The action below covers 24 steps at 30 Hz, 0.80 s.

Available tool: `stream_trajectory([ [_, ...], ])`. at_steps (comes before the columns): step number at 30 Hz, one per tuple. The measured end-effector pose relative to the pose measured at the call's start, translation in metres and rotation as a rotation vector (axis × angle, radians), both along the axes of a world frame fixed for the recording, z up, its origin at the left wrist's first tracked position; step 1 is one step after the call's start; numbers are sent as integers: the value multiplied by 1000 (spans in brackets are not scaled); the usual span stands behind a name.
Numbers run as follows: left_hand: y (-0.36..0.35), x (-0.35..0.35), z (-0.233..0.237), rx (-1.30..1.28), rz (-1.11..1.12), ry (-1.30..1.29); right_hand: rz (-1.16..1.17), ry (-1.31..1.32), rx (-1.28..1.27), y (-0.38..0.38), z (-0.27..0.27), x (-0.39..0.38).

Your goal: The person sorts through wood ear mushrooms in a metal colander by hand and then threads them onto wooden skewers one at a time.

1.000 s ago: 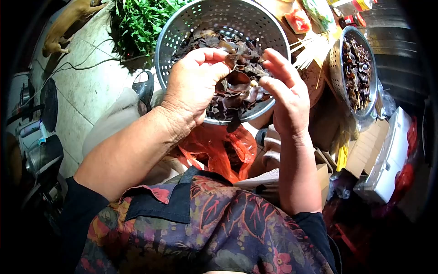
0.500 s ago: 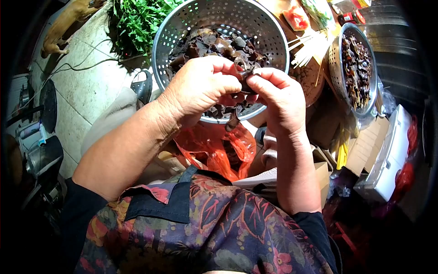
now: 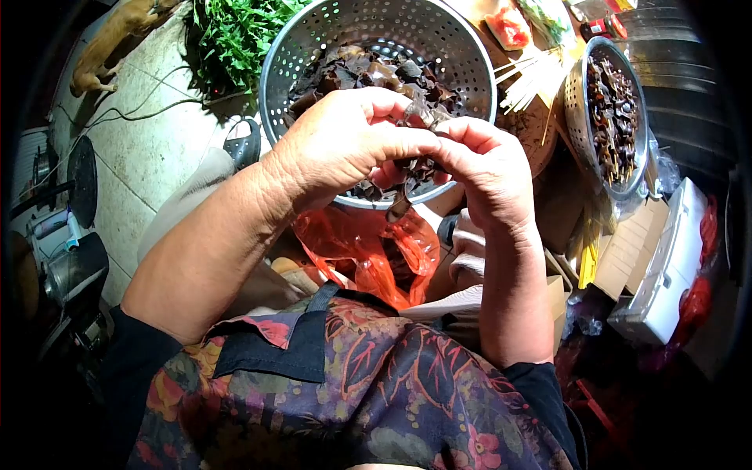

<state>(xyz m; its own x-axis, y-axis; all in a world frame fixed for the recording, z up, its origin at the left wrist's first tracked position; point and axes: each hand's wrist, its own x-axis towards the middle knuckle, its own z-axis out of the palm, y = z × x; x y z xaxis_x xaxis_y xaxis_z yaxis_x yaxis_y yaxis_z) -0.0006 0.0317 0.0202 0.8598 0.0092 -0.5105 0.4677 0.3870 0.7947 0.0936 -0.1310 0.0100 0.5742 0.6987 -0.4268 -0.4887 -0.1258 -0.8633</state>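
Note:
My left hand and my right hand meet over a large metal colander. Both are closed in a pinch on a dark, thin, frilly piece of wood ear mushroom. The left thumb reaches across to the right fingertips. Another dark flap hangs below the hands; whether it joins the held piece is hidden. Beneath them, a pile of loose wood ear mushroom lies in the colander. My fingers cover whatever else may be between them.
At the right, a smaller colander holds skewered wood ear. Thin wooden sticks lie between the colanders. A red plastic bag sits below my hands. Leafy greens and a brown dog are at upper left.
My left thumb has slid right, towards the right fingertips. My right hand has shifted slightly right and down, and the held piece now shows more above the fingers.

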Motion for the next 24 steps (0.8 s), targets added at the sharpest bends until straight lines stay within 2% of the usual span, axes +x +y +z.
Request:
stream_trajectory([
  [6, -3, -2, 0, 113, -26, -49, 121, -94, -58, -2, 4, 4],
  [8, -1, -4, -9, 395, -32, -189, 132, -103, -71, -3, 5, 3],
  [13, -10, -2, -3, 325, 130, -234, -73, -155, 18, 5, 3, -11],
  [15, -13, -1, -7, 100, 267, -207, -127, -143, 72, 8, 4, -16],
  [16, -15, -1, -7, 101, 267, -208, -180, -131, 124, 10, 4, -18],
  [18, -20, 0, -6, -150, 410, -115, -230, -144, 107, 13, 2, -21],
  [22, -7, 5, -12, -100, 541, -99, -377, -238, 135, 13, 1, -22],
  [24, -3, 9, -13, -65, 595, -98, -391, -160, 109, 11, 5, -19],
])
